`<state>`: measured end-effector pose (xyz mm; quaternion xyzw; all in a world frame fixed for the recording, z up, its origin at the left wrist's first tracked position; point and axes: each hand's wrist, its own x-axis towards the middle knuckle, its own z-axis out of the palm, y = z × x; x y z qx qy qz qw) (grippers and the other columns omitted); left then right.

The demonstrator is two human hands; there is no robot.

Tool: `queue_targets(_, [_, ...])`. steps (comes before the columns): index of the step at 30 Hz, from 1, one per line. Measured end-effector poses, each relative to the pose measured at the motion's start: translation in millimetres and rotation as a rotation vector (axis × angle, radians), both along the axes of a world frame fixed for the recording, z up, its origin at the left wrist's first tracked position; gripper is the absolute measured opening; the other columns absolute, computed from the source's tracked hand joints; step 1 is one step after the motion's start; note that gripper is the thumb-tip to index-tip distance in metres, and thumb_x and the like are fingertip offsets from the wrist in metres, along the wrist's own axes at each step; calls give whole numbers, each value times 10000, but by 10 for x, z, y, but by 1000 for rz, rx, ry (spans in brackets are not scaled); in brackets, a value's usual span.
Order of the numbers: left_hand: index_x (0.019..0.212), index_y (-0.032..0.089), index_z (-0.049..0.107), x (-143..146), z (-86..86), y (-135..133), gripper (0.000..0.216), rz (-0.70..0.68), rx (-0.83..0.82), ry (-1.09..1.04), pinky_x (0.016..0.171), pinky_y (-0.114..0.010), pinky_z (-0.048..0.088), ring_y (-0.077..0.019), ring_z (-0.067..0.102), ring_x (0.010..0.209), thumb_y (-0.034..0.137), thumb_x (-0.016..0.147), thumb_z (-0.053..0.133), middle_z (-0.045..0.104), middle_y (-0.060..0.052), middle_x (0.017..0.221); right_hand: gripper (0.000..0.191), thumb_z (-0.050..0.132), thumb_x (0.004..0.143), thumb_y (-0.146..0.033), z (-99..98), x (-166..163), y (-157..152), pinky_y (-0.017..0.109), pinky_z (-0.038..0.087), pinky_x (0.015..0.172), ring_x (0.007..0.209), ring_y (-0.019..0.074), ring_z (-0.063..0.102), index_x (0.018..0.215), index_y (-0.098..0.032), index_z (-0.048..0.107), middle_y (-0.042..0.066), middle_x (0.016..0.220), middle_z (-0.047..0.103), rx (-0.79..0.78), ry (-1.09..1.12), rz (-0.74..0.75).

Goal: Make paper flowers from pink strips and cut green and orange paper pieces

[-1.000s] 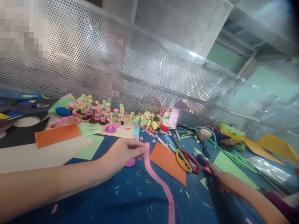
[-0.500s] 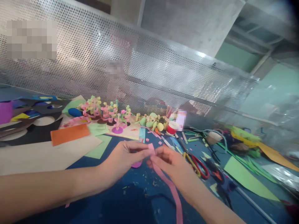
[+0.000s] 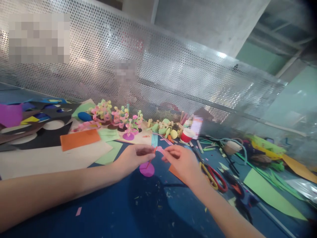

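Observation:
My left hand (image 3: 135,158) pinches a thin orange stick (image 3: 149,163) near its top. The stick rises from a round purple disc (image 3: 147,170) on the table. Close beside it, my right hand (image 3: 182,160) is closed on a pink strip (image 3: 159,149), whose end reaches the stick at my left fingertips. The rest of the strip is hidden. Whether its end is fixed to the stick, I cannot tell. An orange sheet (image 3: 177,174) lies partly under my right hand.
Pink and yellow paper-craft trees (image 3: 120,117) stand behind my hands. Scissors (image 3: 214,177) and a glue gun (image 3: 235,185) lie to the right, near a red-and-white cup (image 3: 187,135). Cut sheets (image 3: 47,162) cover the left side. A perforated metal screen (image 3: 163,76) borders the back.
The long pink strip that hung below my hands no longer shows there. My hands have moved slightly apart, the orange stick and purple disc show more, and the view has shifted slightly.

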<state>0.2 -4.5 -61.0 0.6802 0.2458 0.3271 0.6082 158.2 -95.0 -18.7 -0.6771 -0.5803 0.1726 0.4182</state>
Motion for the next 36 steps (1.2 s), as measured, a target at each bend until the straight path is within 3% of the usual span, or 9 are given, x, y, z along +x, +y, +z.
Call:
queue_targets(12, [1006,170,658,-25,-20,-2,338,-8,2,-12,871,-296,446,-209,618,964,368,732,628,693,-56,1020,165,538,816,-336,-100,-134,-4,273,503,632,650,193,680,762,-193,603,27,661,703,60,-31,-7])
queue_targets(26, [956,161,659,3,-40,11,346,31,18,-6,833,-301,461,-207,621,919,387,695,664,693,-57,964,226,539,816,-403,-86,-142,-41,264,511,585,620,194,680,743,-201,608,29,653,707,64,-37,-17])
queue_targets(36, [949,197,687,16,-22,5,287,-3,-33,-59,845,-282,457,-189,623,924,341,701,680,703,-24,988,194,545,817,-372,-83,-133,-38,278,518,640,652,194,681,757,-199,609,30,668,707,56,-26,-9])
